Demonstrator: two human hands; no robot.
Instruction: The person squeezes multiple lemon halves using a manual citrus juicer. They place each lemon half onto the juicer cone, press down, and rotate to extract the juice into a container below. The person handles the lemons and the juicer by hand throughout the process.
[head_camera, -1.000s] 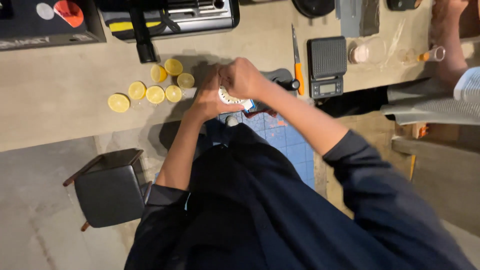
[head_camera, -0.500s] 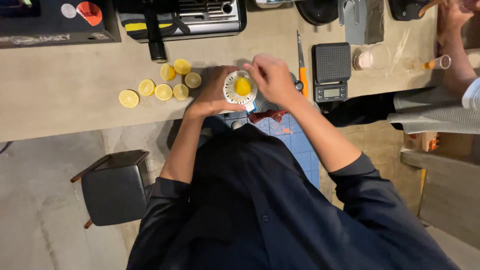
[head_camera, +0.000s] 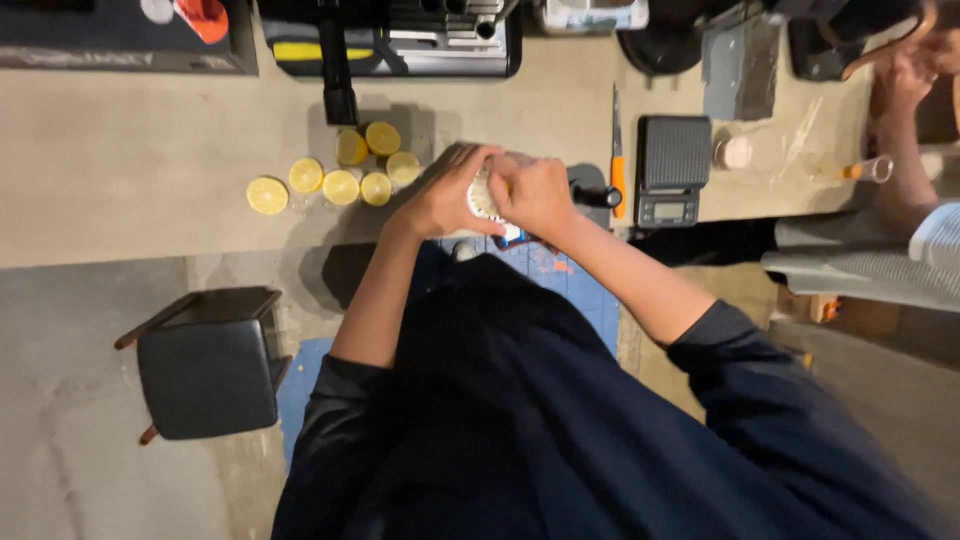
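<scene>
White juicer (head_camera: 483, 195) at the near edge of the counter (head_camera: 120, 190), between both hands. Left hand (head_camera: 440, 195) wraps its side, fingers curled around it; right hand (head_camera: 537, 192) presses down on top, fingers closed over a fruit half that is hidden. Six cut lemon halves (head_camera: 340, 176) lie just left, seemingly unsqueezed. Knife (head_camera: 617, 160) and scale (head_camera: 672, 170) sit to the right.

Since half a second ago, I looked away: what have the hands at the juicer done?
The right hand has come down over the white juicer, covering the lemon half that showed on it. The left hand still grips the juicer's side. The cut lemon halves, knife and scale lie as before.
</scene>
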